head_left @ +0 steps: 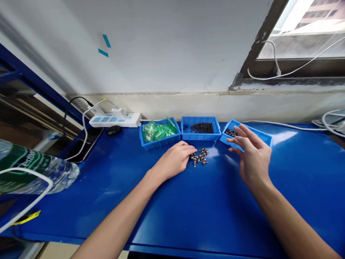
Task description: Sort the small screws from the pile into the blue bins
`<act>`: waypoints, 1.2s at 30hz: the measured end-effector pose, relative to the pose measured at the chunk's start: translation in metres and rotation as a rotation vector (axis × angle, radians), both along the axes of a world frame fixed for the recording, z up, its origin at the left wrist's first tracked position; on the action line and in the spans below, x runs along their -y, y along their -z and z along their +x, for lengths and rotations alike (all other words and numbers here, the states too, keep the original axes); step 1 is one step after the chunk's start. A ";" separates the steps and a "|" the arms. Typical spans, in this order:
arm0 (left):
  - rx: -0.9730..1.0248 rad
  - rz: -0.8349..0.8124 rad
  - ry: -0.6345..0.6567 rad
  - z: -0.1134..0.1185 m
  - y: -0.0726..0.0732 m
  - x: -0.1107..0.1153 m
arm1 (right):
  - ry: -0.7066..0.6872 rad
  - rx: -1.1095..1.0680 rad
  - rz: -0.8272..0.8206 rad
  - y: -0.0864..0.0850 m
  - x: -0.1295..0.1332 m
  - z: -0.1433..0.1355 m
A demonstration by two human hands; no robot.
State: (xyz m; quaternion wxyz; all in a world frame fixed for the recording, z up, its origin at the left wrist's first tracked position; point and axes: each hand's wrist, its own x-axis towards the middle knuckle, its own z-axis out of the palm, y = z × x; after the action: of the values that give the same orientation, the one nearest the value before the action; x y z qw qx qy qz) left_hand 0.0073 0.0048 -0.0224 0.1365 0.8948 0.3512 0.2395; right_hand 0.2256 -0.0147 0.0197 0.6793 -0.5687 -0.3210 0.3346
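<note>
A small pile of metal screws (pixel 201 157) lies loose on the blue table (pixel 178 212). My left hand (pixel 175 160) rests at the pile's left edge, its fingers curled together and touching the nearest pieces; what sits under the fingertips is hidden. Over the front of the right blue bin (pixel 262 136) hovers my right hand (pixel 252 153), fingers spread and nothing visible in them. Small dark metal parts (pixel 231 133) show inside that bin, partly covered by the hand.
Against the wall, the middle blue bin (pixel 201 136) holds black screws (pixel 202 127); the left blue bin (pixel 160 142) holds green plastic packets (pixel 159 131). A power strip (pixel 129 120), a black mouse (pixel 113 130) and a large water bottle (pixel 35 167) are on the left.
</note>
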 end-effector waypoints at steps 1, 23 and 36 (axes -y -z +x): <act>0.001 0.004 -0.014 -0.001 0.000 -0.001 | -0.010 0.004 0.003 0.000 0.000 0.000; 0.045 -0.007 -0.138 -0.007 -0.007 -0.003 | -0.276 0.104 0.000 0.011 0.005 -0.007; 0.479 -0.218 -0.194 0.006 -0.012 0.001 | -0.527 0.213 -0.018 0.015 0.006 -0.012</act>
State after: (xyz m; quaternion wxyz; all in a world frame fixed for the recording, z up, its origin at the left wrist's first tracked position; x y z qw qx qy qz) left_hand 0.0129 0.0039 -0.0104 0.2872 0.7549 0.4168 0.4169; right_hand 0.2136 -0.0204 0.0043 0.5262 -0.5037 -0.5243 0.4410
